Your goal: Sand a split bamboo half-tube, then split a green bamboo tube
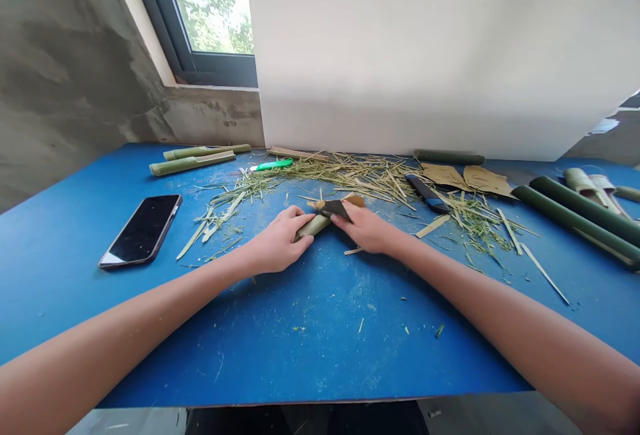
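Observation:
Near the middle of the blue table, my left hand (281, 241) is closed around a short piece of green bamboo (316, 225). My right hand (366, 227) grips a folded sheet of sandpaper (334, 209), dark on one face and brown on the other, against the bamboo's far end. The sandpaper and fingers hide that end. Bamboo shavings (350, 175) lie in a heap just beyond both hands. Past them, to the left, is a green-handled cutter (274, 165); a dark-handled tool (426, 193) rests to the right.
A phone (143, 231) lies at left on the blue table (320, 341). Split bamboo pieces (193, 163) are behind it. Brown paper-like sheets (486, 180) and dark green bamboo lengths (575, 225) sit at right. A white board (425, 55) stands along the back.

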`<act>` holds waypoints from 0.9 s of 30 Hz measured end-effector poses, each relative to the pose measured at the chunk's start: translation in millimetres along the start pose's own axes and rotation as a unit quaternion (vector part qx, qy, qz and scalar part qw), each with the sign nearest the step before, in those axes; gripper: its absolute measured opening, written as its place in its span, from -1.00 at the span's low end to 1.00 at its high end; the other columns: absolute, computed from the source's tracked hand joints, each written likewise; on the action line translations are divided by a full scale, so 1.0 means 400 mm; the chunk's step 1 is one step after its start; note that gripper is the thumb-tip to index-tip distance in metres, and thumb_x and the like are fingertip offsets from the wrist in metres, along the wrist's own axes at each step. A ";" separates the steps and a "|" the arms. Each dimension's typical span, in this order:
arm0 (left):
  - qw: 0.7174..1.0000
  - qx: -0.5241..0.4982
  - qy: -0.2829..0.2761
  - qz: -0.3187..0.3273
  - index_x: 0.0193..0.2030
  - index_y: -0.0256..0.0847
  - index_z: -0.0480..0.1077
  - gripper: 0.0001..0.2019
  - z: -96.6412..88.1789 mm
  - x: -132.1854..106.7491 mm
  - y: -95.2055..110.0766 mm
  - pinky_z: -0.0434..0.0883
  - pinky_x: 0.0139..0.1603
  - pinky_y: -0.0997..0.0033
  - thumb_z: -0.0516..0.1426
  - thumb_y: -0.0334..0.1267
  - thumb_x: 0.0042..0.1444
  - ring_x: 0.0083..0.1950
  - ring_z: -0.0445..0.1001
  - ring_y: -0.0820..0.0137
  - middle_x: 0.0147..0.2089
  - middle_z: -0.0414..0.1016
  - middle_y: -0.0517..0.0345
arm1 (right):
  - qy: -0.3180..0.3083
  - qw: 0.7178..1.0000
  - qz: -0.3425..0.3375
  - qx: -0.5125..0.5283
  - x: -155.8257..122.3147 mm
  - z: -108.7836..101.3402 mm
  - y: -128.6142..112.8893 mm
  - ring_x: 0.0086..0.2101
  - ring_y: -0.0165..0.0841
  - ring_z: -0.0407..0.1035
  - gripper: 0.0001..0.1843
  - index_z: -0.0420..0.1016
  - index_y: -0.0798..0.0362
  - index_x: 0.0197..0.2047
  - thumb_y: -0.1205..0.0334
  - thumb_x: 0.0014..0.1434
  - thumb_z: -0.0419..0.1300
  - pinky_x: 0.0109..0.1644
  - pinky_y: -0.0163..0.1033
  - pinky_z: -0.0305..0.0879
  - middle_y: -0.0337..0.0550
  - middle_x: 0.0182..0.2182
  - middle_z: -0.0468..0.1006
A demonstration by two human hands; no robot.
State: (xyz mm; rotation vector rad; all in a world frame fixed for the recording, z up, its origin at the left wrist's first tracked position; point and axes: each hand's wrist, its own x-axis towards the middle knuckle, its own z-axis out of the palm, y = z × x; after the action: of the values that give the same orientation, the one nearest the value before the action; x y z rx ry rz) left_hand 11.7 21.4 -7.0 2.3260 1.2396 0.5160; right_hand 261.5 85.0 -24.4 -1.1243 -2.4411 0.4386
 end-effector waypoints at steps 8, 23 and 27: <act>1.000 0.008 -0.005 0.000 0.32 -0.14 0.33 -0.52 -0.006 -0.004 -0.012 0.35 0.31 0.12 0.03 -0.11 0.30 0.19 0.40 0.18 0.18 0.34 -0.05 | 0.001 1.000 -0.006 -0.001 0.000 0.002 0.005 0.21 -0.12 0.36 -0.53 0.38 -0.06 0.32 0.04 0.47 -0.05 0.32 0.04 0.23 -0.03 0.23 0.49; 0.999 0.033 0.011 0.009 0.30 -0.17 0.34 -0.53 -0.007 -0.002 -0.011 0.33 0.32 0.08 0.03 -0.14 0.28 0.20 0.39 0.16 0.19 0.36 -0.08 | -0.006 1.000 0.016 0.007 0.004 -0.002 -0.004 0.15 -0.11 0.42 -0.51 0.40 -0.02 0.31 0.01 0.46 -0.04 0.27 0.04 0.29 0.01 0.16 0.55; 0.998 0.052 0.017 0.005 0.29 -0.19 0.33 -0.53 -0.006 0.000 -0.010 0.32 0.31 0.06 0.03 -0.15 0.27 0.20 0.37 0.14 0.19 0.38 -0.09 | 0.064 0.994 0.086 -0.034 0.003 0.005 -0.009 0.24 -0.04 0.33 -0.51 0.46 0.05 0.26 0.04 0.45 -0.07 0.35 0.13 0.17 0.08 0.20 0.51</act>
State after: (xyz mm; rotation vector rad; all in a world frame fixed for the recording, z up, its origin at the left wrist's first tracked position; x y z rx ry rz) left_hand 7.8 24.1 -7.1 2.4211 1.2999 0.5072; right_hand 257.5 83.5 -24.3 -1.3548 -2.2741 0.3266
